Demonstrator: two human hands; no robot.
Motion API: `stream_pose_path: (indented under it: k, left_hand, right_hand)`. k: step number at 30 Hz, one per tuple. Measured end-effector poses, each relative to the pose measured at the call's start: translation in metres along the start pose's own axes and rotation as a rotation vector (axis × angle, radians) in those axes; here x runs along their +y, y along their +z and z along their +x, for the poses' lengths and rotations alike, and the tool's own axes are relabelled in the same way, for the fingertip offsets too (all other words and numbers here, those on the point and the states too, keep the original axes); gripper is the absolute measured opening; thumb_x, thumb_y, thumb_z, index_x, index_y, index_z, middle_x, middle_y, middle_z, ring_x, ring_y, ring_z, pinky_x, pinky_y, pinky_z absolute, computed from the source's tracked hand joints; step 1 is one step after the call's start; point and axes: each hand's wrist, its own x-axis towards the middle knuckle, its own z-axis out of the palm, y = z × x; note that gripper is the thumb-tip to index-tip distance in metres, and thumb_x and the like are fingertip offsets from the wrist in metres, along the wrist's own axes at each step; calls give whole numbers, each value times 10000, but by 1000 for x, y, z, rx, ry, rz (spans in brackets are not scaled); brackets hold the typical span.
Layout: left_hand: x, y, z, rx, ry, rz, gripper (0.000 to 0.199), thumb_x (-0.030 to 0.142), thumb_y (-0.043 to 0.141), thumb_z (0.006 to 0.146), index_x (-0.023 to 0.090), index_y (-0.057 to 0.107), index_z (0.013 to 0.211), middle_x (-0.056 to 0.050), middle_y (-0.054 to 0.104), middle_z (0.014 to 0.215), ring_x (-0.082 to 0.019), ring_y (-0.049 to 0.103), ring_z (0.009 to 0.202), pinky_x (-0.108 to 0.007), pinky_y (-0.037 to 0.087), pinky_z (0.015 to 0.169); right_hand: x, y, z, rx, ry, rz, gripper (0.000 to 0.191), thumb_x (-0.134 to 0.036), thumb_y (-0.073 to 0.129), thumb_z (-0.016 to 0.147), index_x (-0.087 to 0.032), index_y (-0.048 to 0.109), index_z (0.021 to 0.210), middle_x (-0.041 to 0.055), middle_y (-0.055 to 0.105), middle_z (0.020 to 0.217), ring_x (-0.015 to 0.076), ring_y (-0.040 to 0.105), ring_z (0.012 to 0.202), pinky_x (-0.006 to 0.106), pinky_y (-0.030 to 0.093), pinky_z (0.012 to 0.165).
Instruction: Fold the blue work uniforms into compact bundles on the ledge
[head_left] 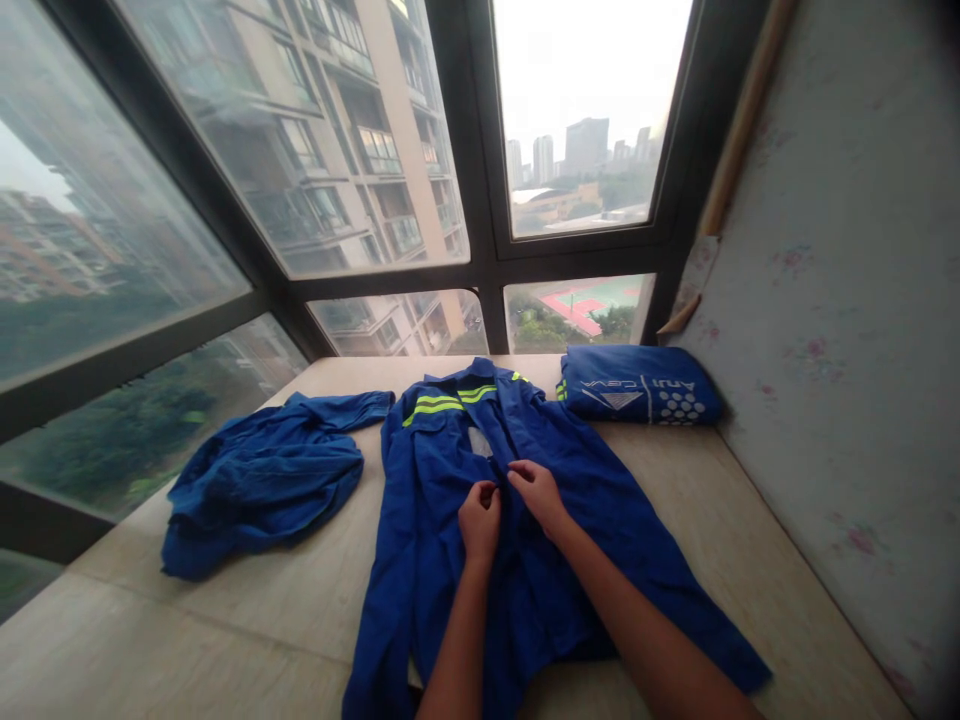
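Note:
A blue work jacket (442, 470) with yellow-green stripes across the chest lies spread out, collar away from me and sleeves down both sides. Its front edges meet in the middle, with a gap near the upper chest where pale lining or label shows. My left hand (480, 515) pinches the left front edge at mid-chest, fingers closed. Just to the right and slightly higher, my right hand (536, 492) pinches the other front edge. Any button or zip between the fingertips is too small to make out.
Left of the jacket lies a crumpled blue garment (270, 480). A folded blue garment (637, 385) with white print sits at the back right, against the flowered wall (825, 400). Dark-framed windows (487, 200) bound the pale ledge (247, 630).

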Motion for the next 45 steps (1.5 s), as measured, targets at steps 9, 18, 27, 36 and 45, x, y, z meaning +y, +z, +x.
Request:
stream_pose_path:
  k: [9, 18, 27, 36, 45]
  left_hand:
    - [-7, -1, -2, 39, 21, -111, 202, 354, 601, 781, 182, 679, 856, -56, 730, 792, -210, 699, 754, -314, 547, 723]
    - [1, 0, -9, 67, 39, -86, 145, 307, 616, 767, 206, 701, 828, -44, 733, 781, -219, 686, 746, -331, 515, 731]
    - [3, -4, -5, 36, -38, -186, 359, 509, 595, 808, 167, 692, 859, -81, 731, 767, -224, 694, 687, -293, 529, 569]
    - [-6, -4, 3, 61, -114, -260, 306, 455, 650, 741, 162, 662, 828, -63, 725, 746, -221, 708, 705, -269, 542, 530]
    - [-13, -1, 3, 70, -119, -296, 313, 436, 682, 715, 159, 662, 860, -83, 742, 807, -236, 727, 780, -300, 576, 618]
  right_hand:
    - [12, 4, -23, -42, -157, -43, 267, -263, 542, 812, -180, 742, 968, 81, 733, 898, 197, 667, 763, 320, 546, 736]
    - [12, 4, -28, -59, -241, -129, 287, -228, 520, 838, -175, 717, 1040, 69, 696, 849, 188, 627, 713, 318, 533, 706]
    - [3, 2, -36, -161, -360, -215, 356, -207, 420, 946, -198, 673, 1197, 89, 712, 981, 202, 661, 913, 318, 530, 837]
    - [6, 4, -37, -177, -346, -216, 386, -138, 491, 862, -210, 697, 1181, 77, 744, 1013, 207, 685, 914, 336, 541, 858]
    - [7, 4, -34, -96, -203, -99, 307, -211, 523, 857, -232, 748, 1065, 56, 765, 1034, 204, 719, 901, 330, 562, 848]
